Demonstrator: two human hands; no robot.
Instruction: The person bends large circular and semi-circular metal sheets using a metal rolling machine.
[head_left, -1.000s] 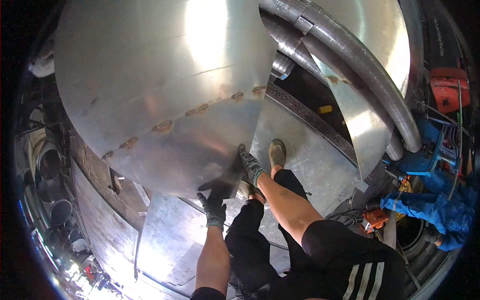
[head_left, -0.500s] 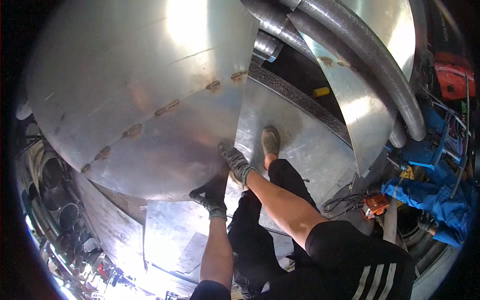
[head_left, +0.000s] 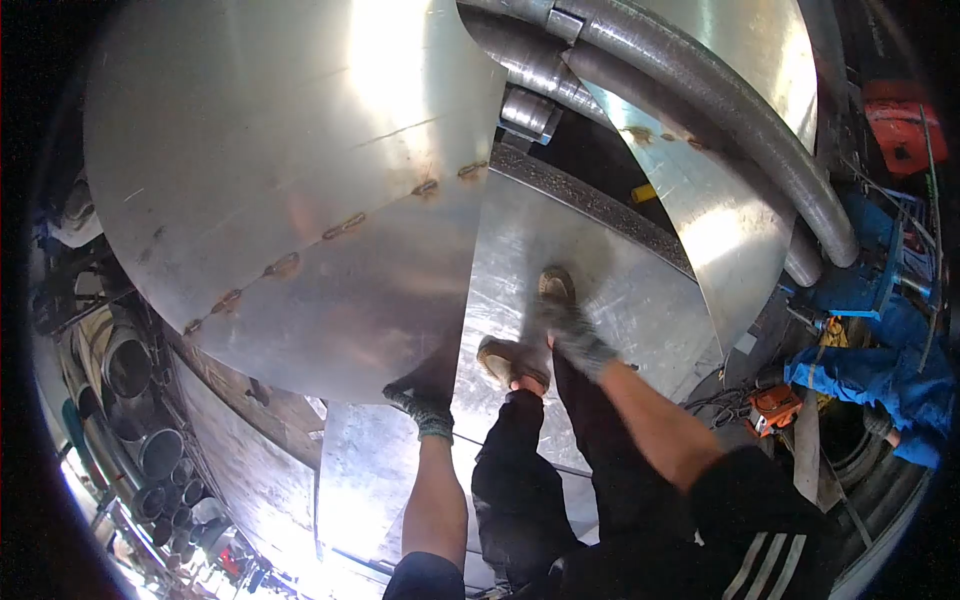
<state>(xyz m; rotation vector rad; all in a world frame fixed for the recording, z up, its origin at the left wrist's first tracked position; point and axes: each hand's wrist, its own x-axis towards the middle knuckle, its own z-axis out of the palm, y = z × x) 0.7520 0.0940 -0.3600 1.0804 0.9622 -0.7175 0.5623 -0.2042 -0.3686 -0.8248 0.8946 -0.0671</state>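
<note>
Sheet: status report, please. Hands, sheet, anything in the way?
Left hand grips sheet at bottom edge. Right hand off it, blurred, over shoes. Pipes behind sheet's upper right edge.

- A metal-fabrication workshop is shown: the view is filled by a large curved steel sheet (head_left: 300, 180), and rough weld spots (head_left: 345, 226) are seen along its seam.
- Thick bent steel pipes (head_left: 720, 100) are seen to the upper right of the sheet.
- Open pipe ends (head_left: 130, 370) are stacked below and left of the sheet.
- An orange power tool (head_left: 775, 408) and cables (head_left: 715, 405) are seen to the lower right of the sheet.
</note>
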